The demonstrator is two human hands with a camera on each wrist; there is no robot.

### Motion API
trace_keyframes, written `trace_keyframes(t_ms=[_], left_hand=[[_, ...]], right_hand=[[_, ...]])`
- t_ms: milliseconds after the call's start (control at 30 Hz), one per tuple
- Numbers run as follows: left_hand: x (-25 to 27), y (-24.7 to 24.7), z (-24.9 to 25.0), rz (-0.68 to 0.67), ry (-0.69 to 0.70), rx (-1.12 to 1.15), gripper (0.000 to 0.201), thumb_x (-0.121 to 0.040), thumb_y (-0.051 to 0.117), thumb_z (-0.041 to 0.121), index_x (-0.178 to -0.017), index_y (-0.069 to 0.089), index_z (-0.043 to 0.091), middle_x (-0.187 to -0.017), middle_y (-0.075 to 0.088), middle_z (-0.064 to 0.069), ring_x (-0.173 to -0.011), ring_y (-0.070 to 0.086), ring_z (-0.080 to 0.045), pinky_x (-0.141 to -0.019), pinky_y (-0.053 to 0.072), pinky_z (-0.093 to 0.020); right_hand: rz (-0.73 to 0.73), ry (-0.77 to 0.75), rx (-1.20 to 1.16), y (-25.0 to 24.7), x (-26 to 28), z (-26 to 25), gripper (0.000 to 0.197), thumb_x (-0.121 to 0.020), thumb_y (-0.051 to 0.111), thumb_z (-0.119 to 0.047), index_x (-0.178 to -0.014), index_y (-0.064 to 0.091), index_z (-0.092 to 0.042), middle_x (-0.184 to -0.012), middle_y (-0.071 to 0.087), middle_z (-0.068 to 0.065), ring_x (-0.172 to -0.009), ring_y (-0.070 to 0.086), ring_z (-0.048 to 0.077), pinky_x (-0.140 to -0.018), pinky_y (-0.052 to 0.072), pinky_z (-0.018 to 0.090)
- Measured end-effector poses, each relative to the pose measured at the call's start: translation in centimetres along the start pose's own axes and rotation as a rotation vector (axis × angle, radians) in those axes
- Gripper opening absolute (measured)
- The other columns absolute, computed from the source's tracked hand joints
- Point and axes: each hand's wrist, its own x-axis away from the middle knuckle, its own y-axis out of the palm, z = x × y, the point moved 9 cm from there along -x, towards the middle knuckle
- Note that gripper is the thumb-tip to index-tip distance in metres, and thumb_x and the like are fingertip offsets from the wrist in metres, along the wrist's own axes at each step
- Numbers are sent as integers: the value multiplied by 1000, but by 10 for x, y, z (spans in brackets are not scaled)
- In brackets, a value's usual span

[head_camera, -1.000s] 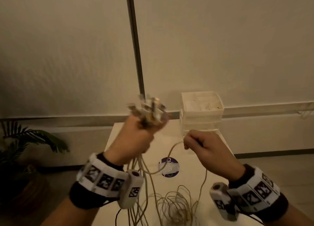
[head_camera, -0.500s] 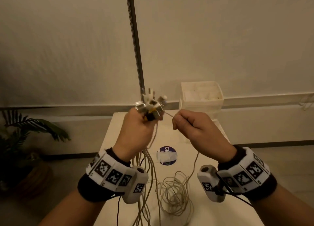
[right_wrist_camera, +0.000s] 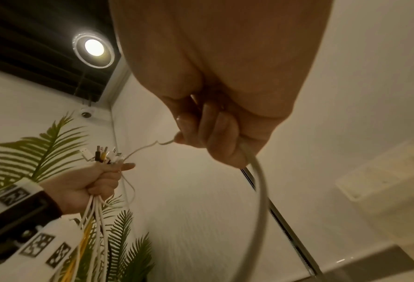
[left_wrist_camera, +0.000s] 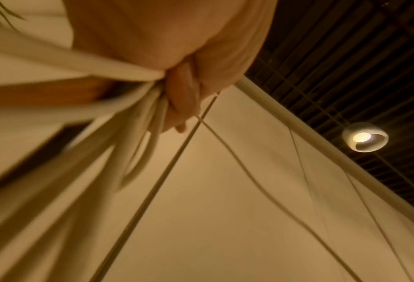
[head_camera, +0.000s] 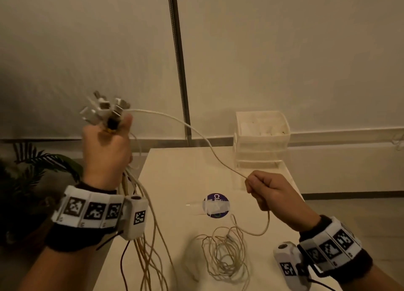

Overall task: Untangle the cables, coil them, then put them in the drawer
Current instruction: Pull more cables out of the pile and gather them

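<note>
Over the white table [head_camera: 175, 181], mid-untangle: one cable getting pulled out of the bunch.

Left hand [head_camera: 105, 151] is fisted around the bundle of cables [head_camera: 140, 203], plug ends [head_camera: 102, 109] sticking out up top, the rest dangling past the table edge. Right hand [head_camera: 269, 188] pinches a single white cable [head_camera: 175, 120] running from those plugs, its slack dropping into a loose pile [head_camera: 223, 253] on the table. Looks like untangling to me, no coiling yet. Next it probably needs running that strand free before looping it. Drawer unit [head_camera: 260, 142] sits at the back of the table.
</note>
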Motion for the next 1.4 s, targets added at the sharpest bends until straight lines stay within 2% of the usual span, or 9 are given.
trace_keyframes(t_ms=[100,167,233,367,933,1100,1200,1300,1400], left_hand=[[28,25,20,-68,141,-100,27,-88,66,36,-111,69,22,-99,67,-30,-85,64,-52,-59,49,-56],[48,53,33,-215,255,-147,18,-93,63,16,-102,68,30,-91,73,-14,-80,68,-34,-66,52,-50],[77,90,38,-489,354,-219,41,-93,60,-3,-95,63,38,-80,71,15,-72,65,-2,-63,50,-19],[112,141,21,-744,355,-275,29,-90,56,0,-88,64,28,-77,64,16,-72,60,-1,-65,46,-16],[43,78,-3,-271,-18,65,24,-96,58,30,-76,58,19,-48,46,10,-38,33,-9,-45,29,-24],[-2,5,-10,176,-142,244,30,-96,59,36,-73,55,18,-47,48,10,-33,37,-5,-35,29,-17],[3,10,2,75,-39,-113,18,-96,59,35,-83,64,23,-61,61,-8,-48,52,-19,-43,44,-27],[40,50,23,-139,201,-270,27,-96,61,15,-110,61,39,-110,71,-5,-97,67,-27,-85,54,-45],[75,100,29,-468,344,-243,40,-95,62,7,-126,57,32,-114,70,6,-103,67,-9,-90,54,-27]], right_hand=[[27,-30,47,-1,-3,-10,34,-100,43,-16,-70,56,-8,-51,39,-6,-48,31,11,-49,28,29],[41,-52,91,-4,-4,-18,33,-100,44,-17,-70,57,-7,-49,40,-9,-47,33,8,-51,30,29],[48,-82,108,-3,-6,-32,33,-99,44,-18,-71,58,-7,-48,41,-9,-47,35,5,-52,32,27],[-49,-126,52,15,-10,-62,33,-100,43,-13,-73,59,-4,-51,41,-6,-45,34,4,-48,31,21],[-137,-134,-73,23,0,-67,26,-101,41,-11,-89,63,-4,-57,42,2,-50,34,12,-49,32,23],[-149,9,-65,22,4,-30,30,-100,42,-11,-79,59,0,-56,40,7,-51,32,16,-52,29,31],[-21,29,-132,8,-5,-28,30,-100,42,-12,-77,58,-3,-55,37,6,-49,31,14,-50,27,30],[17,-19,-130,6,-17,-50,31,-101,41,-13,-78,58,-3,-55,37,5,-47,31,11,-47,29,24],[-46,-42,-74,17,-23,-66,31,-101,41,-12,-80,59,0,-54,39,3,-45,32,8,-46,30,22]])
